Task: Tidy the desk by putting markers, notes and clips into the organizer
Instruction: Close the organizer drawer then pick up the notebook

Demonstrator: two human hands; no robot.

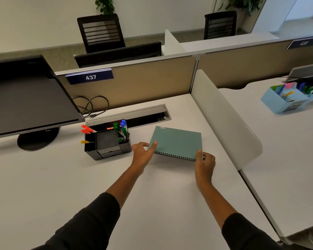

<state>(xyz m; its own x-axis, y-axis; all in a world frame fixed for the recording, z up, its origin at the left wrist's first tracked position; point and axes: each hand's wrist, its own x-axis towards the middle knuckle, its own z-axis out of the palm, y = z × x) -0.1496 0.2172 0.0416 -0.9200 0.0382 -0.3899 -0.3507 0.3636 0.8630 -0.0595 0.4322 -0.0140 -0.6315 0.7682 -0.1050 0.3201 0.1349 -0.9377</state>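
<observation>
A teal spiral notebook (177, 141) lies on the white desk (61, 177), its wire spine toward me. My left hand (143, 153) grips its near left corner, thumb on the cover. My right hand (205, 160) pinches the near right corner at the spine. Left of the notebook stands a black organizer (107, 143). It holds green and blue markers (122, 128) upright in the right compartment, orange markers (87, 129) at the back left and a yellow one (85, 142) on the left side.
A dark monitor (29, 100) on a round stand fills the left. Behind the organizer runs a cable slot (145, 115) with black cables. A white divider (224, 116) borders the right; beyond it, a light blue organizer (284, 100) sits on the neighbouring desk.
</observation>
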